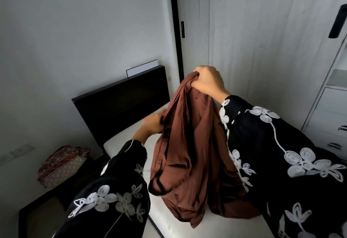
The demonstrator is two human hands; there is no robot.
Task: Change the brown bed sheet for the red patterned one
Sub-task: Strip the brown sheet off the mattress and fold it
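Sheet stripped: soft brown fabric bed sheet bunched in the air over the bare white mattress.
Right hand is raised, fingers curled tight round the top bunch so the length hangs clear; left hand pinches a lower fold, probably to gather it. Folded red patterned sheet lies on the low black bench at the bedside, within reach.

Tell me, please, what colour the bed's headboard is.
The flat headboard is black; head view.
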